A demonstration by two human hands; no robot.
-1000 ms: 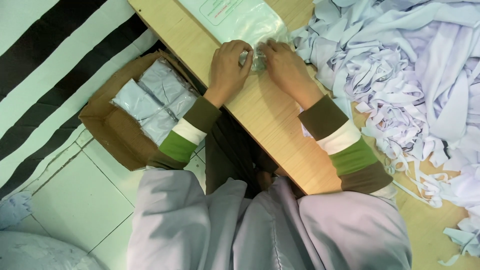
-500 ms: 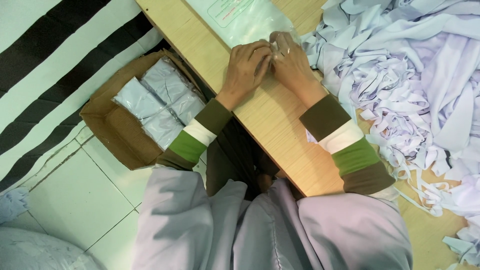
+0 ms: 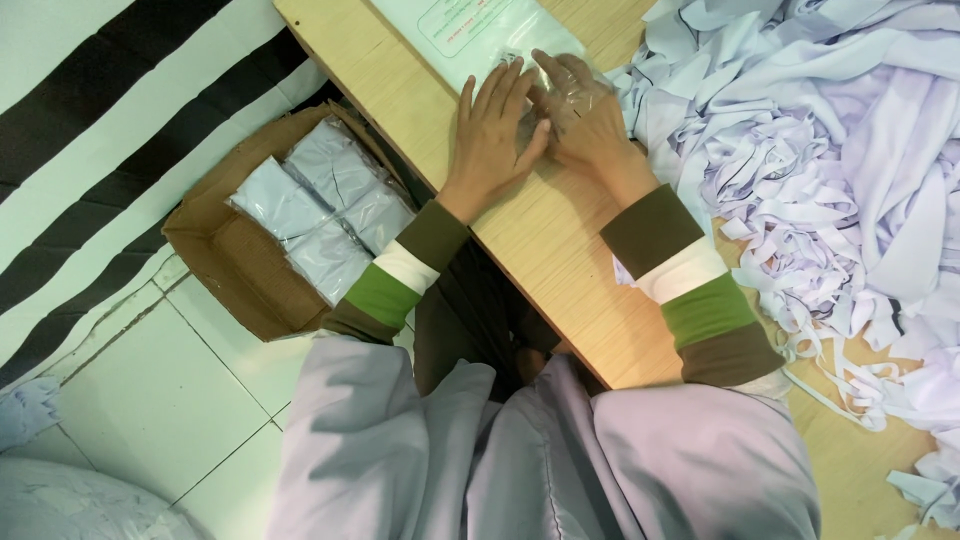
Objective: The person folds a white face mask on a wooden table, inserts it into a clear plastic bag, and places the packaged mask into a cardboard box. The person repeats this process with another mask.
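Both hands are pressing flat, fingers spread, the left hand (image 3: 497, 135) and right hand (image 3: 583, 125) smoothing a clear plastic bag (image 3: 480, 40) on the desk (image 3: 560, 250), while four packed bags are already lying in the cardboard box (image 3: 225, 255) and a heap of white fabric strips (image 3: 810, 150) is waiting.

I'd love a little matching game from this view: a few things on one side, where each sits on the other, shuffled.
Things:
1. clear plastic bag
2. cardboard box
3. pile of white cloth strips
4. wrapped packets

Places:
A. on the tiled floor, left of the table
B. on the table, right of the right hand
C. under both hands, left hand included
D. inside the box

Pairs: 1-C, 2-A, 3-B, 4-D
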